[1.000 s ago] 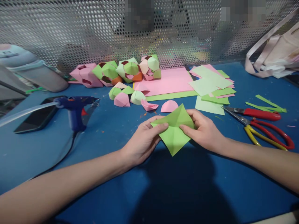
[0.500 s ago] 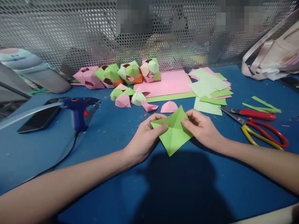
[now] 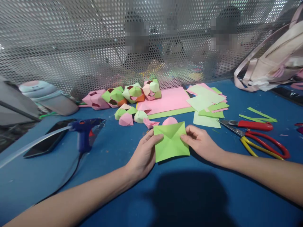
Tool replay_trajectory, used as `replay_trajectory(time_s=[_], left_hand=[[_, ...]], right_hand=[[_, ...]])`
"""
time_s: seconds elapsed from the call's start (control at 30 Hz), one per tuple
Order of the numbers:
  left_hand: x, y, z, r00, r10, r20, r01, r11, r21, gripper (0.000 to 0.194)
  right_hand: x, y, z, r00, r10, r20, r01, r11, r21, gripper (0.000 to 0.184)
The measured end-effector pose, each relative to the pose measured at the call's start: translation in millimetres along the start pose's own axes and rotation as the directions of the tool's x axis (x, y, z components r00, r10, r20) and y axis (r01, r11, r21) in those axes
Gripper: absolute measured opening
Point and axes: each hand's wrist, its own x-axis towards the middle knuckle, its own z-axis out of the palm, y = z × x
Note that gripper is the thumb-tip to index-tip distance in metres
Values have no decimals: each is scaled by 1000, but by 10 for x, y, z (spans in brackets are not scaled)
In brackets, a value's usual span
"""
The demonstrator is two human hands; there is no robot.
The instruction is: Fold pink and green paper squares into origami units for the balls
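Note:
A square sheet of green paper (image 3: pixel 171 143) with crossing creases is held up over the blue table, its edges roughly level. My left hand (image 3: pixel 148 146) pinches its left side, thumb on the front and fingers behind. On the opposite edge, my right hand (image 3: pixel 200 140) grips the sheet the same way. Just behind the sheet sits a pink folded paper piece (image 3: pixel 169 120), partly hidden by it. Several small folded pieces, among them a pale green one (image 3: pixel 140 116) and a pink one (image 3: pixel 126 119), lie to the left of it.
Folded paper balls (image 3: pixel 115 96) line the mesh partition (image 3: pixel 94 56). Pink sheets (image 3: pixel 168 99) and loose paper squares (image 3: pixel 204 97) lie at the back. Scissors (image 3: pixel 265 142) with red and yellow handles and red-handled pliers (image 3: pixel 254 125) are at right; a blue glue gun (image 3: pixel 84 135) and phone (image 3: pixel 48 138) at left.
The green paper has turned from a diamond with a corner pointing down to a square with level edges. My right hand has shifted its grip to the right edge. The view has tilted up.

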Motion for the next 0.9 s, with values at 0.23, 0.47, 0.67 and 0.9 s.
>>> replay_trajectory(time_s=[0.23, 0.47, 0.67, 0.9], left_hand=[[23, -27, -40, 996, 11, -91, -9, 1000, 22, 18], [42, -57, -50, 996, 48, -72, -45, 998, 38, 18], [17, -95, -49, 998, 57, 14, -58, 986, 159, 23], [14, -78, -24, 992, 106, 64, -115, 982, 152, 35]], right_hand=[[72, 8, -64, 993, 51, -107, -24, 971, 236, 43], [88, 51, -59, 991, 31, -130, 10, 953, 304, 25], [28, -33, -18, 999, -27, -46, 31, 996, 85, 29], [124, 68, -26, 992, 73, -98, -50, 975, 215, 18]])
